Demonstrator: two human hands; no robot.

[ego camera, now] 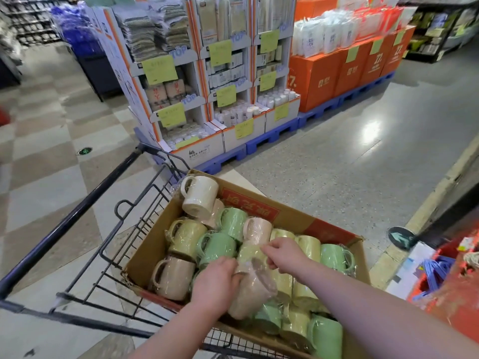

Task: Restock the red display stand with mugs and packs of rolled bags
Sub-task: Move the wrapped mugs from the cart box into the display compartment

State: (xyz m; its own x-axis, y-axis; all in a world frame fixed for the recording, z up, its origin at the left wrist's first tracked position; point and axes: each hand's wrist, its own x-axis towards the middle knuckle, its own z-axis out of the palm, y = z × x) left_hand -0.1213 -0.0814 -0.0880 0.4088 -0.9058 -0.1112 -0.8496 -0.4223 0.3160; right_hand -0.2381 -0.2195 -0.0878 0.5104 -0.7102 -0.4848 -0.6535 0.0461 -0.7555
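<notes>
Left hand (217,283): fingers curled round a film-wrapped beige mug (255,294), which lies tilted on top of the other mugs (223,244). Right hand (285,255): fingers pinch loose film (261,248) just above it. All mugs sit in the cardboard box (318,229) in the shopping cart (108,244).

Handling: ceramic, so probably stiff, fairly heavy and breakable. The film looks slippery, so grip the body or handle, not the wrap.

Clearance: lift clear of the box rim and cart wire. The red stand (448,294) is near on the right, with open floor (337,164) ahead.
</notes>
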